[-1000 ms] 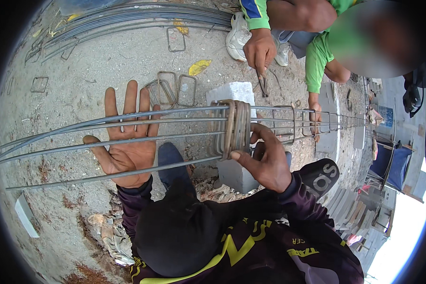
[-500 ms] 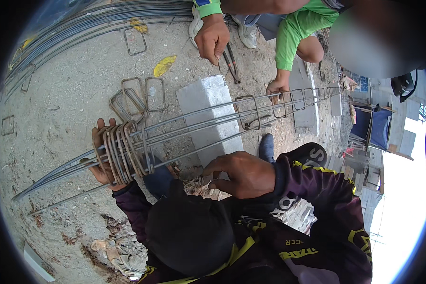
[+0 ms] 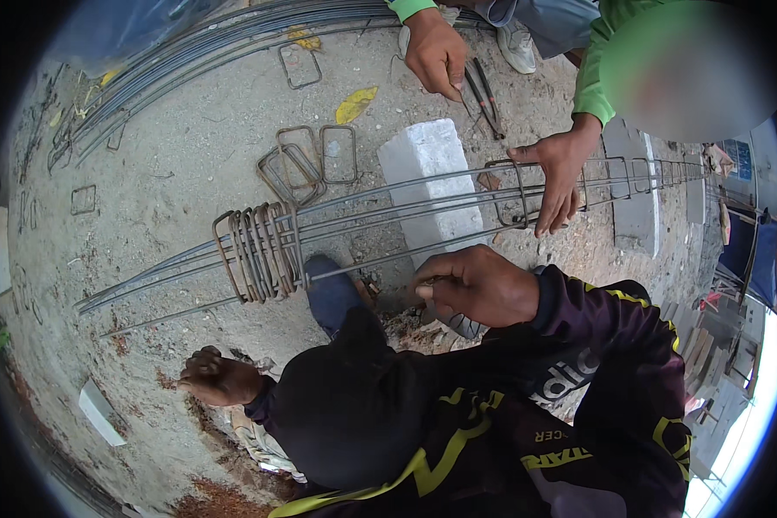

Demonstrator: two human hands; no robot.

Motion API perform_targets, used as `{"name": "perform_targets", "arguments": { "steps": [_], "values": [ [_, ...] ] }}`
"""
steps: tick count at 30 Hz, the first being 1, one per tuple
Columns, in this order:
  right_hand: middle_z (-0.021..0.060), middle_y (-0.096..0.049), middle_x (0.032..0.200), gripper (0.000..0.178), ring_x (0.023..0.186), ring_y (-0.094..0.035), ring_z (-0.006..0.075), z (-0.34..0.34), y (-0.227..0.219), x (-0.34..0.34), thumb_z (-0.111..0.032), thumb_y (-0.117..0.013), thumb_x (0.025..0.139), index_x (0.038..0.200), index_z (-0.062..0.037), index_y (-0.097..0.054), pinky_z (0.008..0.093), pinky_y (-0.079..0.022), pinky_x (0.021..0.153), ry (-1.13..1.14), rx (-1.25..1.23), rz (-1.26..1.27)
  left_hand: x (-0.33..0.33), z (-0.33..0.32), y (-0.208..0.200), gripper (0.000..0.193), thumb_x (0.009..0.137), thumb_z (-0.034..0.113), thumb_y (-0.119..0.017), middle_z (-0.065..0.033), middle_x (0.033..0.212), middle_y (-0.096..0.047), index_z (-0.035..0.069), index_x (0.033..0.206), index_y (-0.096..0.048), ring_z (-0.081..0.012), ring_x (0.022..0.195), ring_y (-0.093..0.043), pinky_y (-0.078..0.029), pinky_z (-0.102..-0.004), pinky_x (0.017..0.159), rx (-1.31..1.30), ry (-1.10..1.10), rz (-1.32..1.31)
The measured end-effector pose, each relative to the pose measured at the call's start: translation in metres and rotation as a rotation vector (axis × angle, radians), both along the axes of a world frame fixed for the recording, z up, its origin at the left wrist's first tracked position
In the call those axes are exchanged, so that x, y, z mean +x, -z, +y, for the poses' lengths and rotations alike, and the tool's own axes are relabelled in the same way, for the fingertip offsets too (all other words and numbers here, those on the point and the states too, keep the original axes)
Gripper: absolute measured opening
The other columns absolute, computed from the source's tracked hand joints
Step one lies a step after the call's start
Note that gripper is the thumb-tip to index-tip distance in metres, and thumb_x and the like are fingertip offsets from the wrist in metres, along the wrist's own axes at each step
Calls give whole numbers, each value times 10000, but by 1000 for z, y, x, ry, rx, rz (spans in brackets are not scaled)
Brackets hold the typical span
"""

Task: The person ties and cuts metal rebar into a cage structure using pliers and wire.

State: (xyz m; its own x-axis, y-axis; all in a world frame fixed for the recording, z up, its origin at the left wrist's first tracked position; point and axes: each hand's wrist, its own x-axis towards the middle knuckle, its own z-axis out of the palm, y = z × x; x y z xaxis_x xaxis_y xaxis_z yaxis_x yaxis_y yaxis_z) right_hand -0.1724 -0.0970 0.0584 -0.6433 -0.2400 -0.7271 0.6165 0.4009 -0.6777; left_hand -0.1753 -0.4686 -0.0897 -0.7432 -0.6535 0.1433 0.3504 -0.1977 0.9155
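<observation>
Long steel rebars (image 3: 160, 271) run from the lower left to the far right, with a bunch of rusty rectangular stirrups (image 3: 260, 256) packed around them. My left hand (image 3: 222, 380) is off the bars, below their left end, its fingers curled in with nothing visible in them. Nearer the middle, my right hand (image 3: 490, 289) is just below the bars. Its thumb and forefinger are pinched together over something small that I cannot make out. A co-worker's hand (image 3: 564, 173) rests at a stirrup (image 3: 502, 194) farther along the bars.
A pale concrete block (image 3: 427, 148) lies under the bars. Several loose stirrups (image 3: 339, 155) are on the ground beyond. The co-worker's other hand (image 3: 438, 56) is beside dark-handled pliers (image 3: 485, 99). More rebars (image 3: 190, 73) lie at the far left.
My left hand has let go of the stirrup bunch and moved down toward me. The co-worker's hand on the bars has turned and spread over the stirrup. The whole view has shifted.
</observation>
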Motion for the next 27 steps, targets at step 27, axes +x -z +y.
{"name": "perform_targets", "arguments": {
  "steps": [27],
  "values": [
    [96,-690,823,147,695,-638,117,37,-34,11,-124,-586,1000,1024,11,-531,248,-521,632,403,-481,125,-120,217,-167,150,838,60,-757,-97,835,-623,12,943,-661,-237,751,-652,-507,-337,675,-783,1848,156]
  ]
}}
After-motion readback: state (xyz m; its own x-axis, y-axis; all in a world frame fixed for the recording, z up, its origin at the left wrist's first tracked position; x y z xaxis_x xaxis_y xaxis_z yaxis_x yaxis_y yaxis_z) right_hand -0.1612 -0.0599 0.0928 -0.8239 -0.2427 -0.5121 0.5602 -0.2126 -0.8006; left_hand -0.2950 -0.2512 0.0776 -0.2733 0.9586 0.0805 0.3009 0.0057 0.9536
